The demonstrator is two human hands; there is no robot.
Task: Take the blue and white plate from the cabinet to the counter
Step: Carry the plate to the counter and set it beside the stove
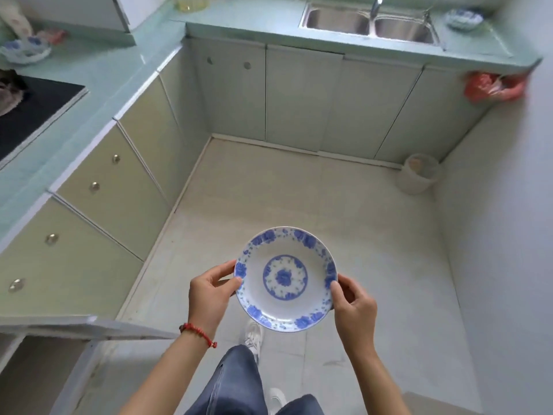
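The blue and white plate (285, 278) is held level in front of me, above the pale tiled floor. My left hand (209, 295) grips its left rim with the thumb on top. On the opposite rim sits my right hand (354, 307), gripping the same way. An open cabinet door (89, 324) sticks out at the lower left. The light green counter (98, 73) runs along the left side and across the back.
A black cooktop (33, 112) lies on the left counter, with a blue and white bowl (25, 49) behind it. A double steel sink (369, 23) and another patterned dish (463, 19) are on the back counter. A small bin (419, 173) stands in the right corner; a red bag (493, 86) hangs above it.
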